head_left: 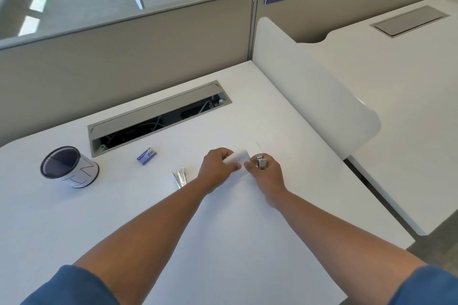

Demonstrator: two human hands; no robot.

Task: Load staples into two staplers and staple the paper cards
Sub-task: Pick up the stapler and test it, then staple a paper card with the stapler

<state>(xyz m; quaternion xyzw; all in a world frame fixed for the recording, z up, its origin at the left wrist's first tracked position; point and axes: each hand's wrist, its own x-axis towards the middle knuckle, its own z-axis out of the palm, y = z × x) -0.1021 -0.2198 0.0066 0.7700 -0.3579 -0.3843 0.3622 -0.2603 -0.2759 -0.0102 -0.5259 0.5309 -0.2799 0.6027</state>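
In the head view, both arms reach out over the white worktop (pixel 247 242) and meet near its far right part, where the work is being done. The left hand (pixel 216 168) pinches a small stack of white paper cards (pixel 238 157), its fingers curled round the near-left edge, which I take as a way of keeping the cards squared and lifted so that the opposite edge is free. The right hand (pixel 266 173) is wrapped round a small metal stapler (pixel 260 161), fingers curled on its body with the shiny head showing above them, just beside the cards' right edge; whether the cards already sit in its mouth is too small to tell. That pairing looks like the moment of stapling, one hand presenting, the other ready to squeeze. The second stapler (pixel 179 177) lies on the worktop to the left of the left hand, apart from it, and appears hinged open with its metal parts splayed, so it is probably waiting for staples or set aside mid-loading. The blue staple box (pixel 146 156) rests further back and left, near that stapler, within easy reach for refilling. A dark mesh pen cup (pixel 68 167) with a paper wrap bearing drawn marks stands well to the left, and an open cable tray (pixel 158 116) is sunk into the worktop behind everything.
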